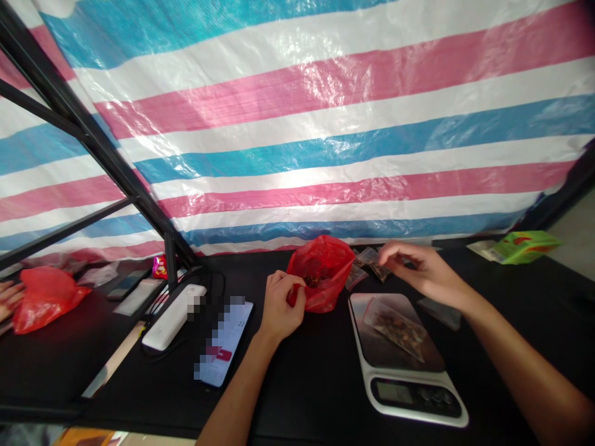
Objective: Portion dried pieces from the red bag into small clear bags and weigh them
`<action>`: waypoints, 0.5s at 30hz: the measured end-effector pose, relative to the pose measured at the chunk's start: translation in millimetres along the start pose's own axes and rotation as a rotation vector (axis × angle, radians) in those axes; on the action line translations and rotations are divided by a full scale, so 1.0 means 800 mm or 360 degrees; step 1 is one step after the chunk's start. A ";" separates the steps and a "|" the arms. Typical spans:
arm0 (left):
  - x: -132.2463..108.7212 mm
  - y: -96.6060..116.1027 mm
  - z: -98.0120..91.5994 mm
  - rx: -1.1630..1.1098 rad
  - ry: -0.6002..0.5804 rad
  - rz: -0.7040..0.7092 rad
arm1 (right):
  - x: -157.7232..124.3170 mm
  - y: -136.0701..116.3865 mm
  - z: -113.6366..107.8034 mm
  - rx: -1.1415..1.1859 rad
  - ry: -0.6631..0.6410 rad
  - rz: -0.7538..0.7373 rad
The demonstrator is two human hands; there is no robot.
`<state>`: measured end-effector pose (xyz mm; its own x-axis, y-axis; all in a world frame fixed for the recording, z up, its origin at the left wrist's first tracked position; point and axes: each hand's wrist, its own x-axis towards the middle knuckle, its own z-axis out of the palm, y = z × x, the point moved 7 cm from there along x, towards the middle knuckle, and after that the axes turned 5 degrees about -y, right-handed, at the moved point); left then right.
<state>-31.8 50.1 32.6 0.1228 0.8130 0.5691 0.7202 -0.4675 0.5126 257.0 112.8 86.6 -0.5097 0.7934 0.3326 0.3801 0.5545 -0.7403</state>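
My left hand [283,305] pinches the near-left rim of a red plastic bag [335,282]. The bag stands with its mouth open, and dark brown bits lie inside. My right hand [421,269] is raised beyond the scale, its fingers curled together at the small clear bags; whether anything is between the fingertips I cannot make out. Those small clear bags [357,277] hold brown bits and lie just right of the red bag. A white kitchen scale [379,401] carries a filled clear zip bag [396,329] on its steel plate. Its display is unreadable.
Left of my arm lie a lit phone [232,337] and a white power strip [171,319] with black cables. A green packet [525,248] lies far right. Across a black metal frame [109,164], another person's hand [8,300] is beside a second red bag [49,300]. Striped sheeting rises behind.
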 end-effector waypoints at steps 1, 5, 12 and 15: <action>0.000 0.002 0.001 0.0005 -0.0023 0.0012 | 0.000 -0.003 0.011 -0.0024 -0.0137 0.0009; 0.001 0.005 0.001 0.0031 -0.0065 -0.0003 | -0.008 -0.002 0.038 -0.0235 -0.0461 0.0075; 0.002 0.004 0.005 0.0061 -0.0114 -0.0019 | -0.048 0.012 0.054 -0.0319 -0.0724 0.0402; 0.000 0.000 0.011 0.0036 -0.0154 -0.0043 | -0.051 -0.001 0.067 -0.0306 -0.0795 0.0411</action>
<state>-25.7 53.5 26.7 0.1678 0.8553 0.4902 0.7392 -0.4382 0.5115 236.1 66.1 42.3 -0.6659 0.7203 -0.1943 0.6495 0.4315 -0.6261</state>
